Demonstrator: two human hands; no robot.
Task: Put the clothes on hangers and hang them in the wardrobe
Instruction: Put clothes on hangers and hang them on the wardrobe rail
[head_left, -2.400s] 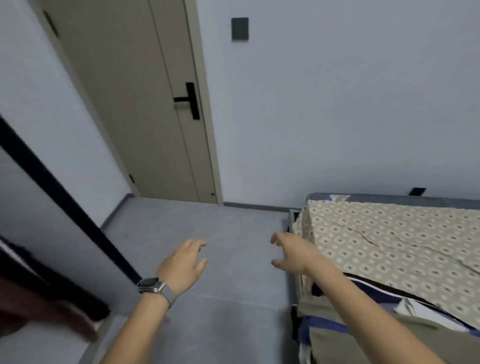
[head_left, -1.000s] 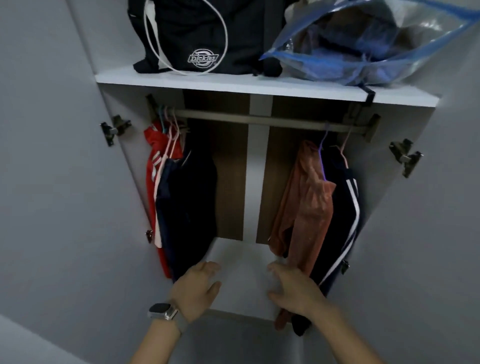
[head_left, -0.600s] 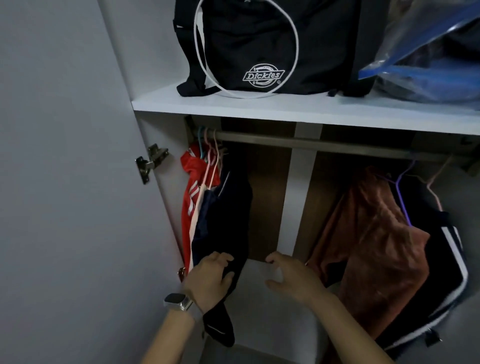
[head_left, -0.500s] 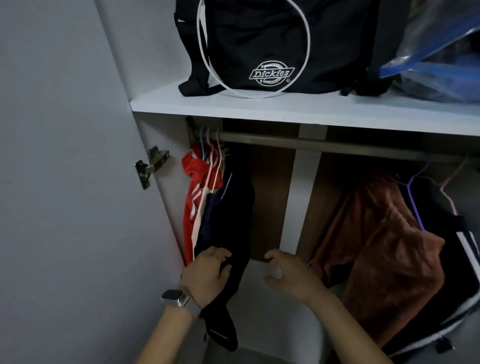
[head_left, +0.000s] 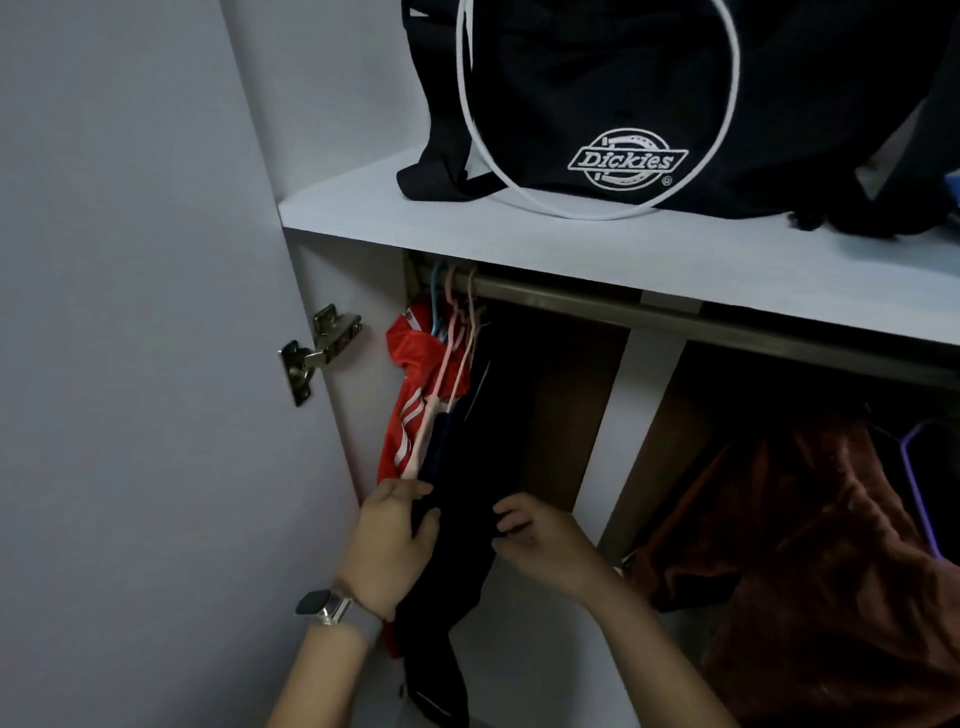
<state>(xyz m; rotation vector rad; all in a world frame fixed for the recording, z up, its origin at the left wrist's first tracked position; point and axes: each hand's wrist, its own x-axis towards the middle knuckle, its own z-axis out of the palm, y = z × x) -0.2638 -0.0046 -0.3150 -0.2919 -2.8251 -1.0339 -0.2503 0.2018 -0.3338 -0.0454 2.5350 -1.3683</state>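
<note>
Gripping a dark garment hanging from the wardrobe rail, the left hand curls around its edge; the right hand pinches its other side.

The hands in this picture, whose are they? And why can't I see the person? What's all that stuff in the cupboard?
The camera sits on the person's head and looks forward and down, so you only see their arms and hands, not the rest of them. They are standing at an open wardrobe. The left hand, the one with a watch on the wrist, grips a dark garment hanging from the rail. The right hand has curled fingers right at that same garment, but I cannot tell if it really holds it. Beside the dark garment hangs a red one with white stripes. Further right hangs a rust-brown garment. On the shelf above the rail sits a black bag.
</note>
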